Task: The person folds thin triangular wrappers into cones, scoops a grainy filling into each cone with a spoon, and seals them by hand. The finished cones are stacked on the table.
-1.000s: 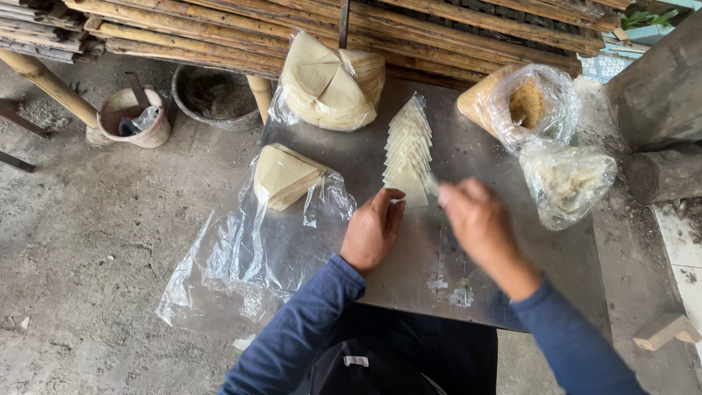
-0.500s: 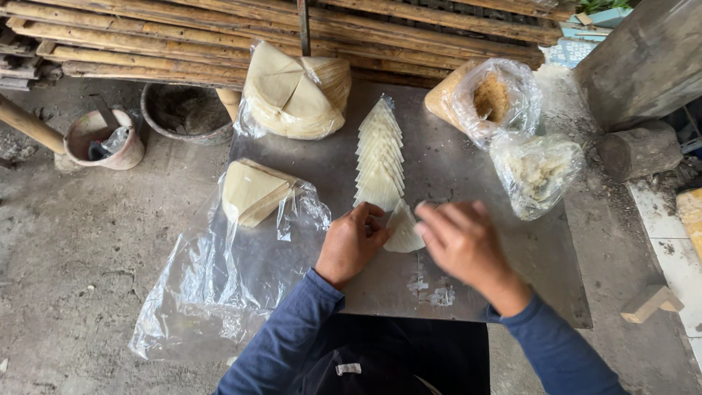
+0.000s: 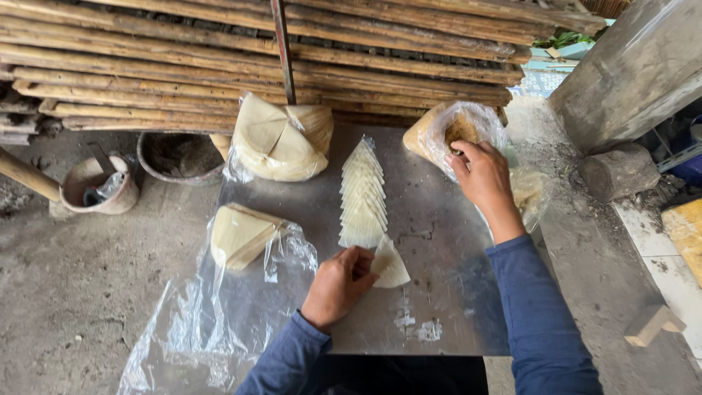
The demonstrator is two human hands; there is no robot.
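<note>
My left hand [image 3: 338, 285] grips a pale triangular wrapper sheet [image 3: 391, 264] on the metal table [image 3: 439, 241], just below a row of overlapping triangular sheets [image 3: 363, 196]. My right hand [image 3: 482, 175] reaches into the mouth of a clear plastic bag of brownish filling [image 3: 453, 130] at the table's far right; its fingertips are inside the bag, so I cannot see whether they hold anything.
A bag of stacked wrappers [image 3: 281, 139] sits at the back of the table. Another stack [image 3: 238, 235] lies on loose plastic at the left edge. Two buckets [image 3: 99, 186] stand on the floor by bamboo poles [image 3: 256, 58]. A log [image 3: 618, 172] lies right.
My right hand left the wrapper in front of me and moved up and right into the filling bag. My left hand stayed on the single triangular sheet.
</note>
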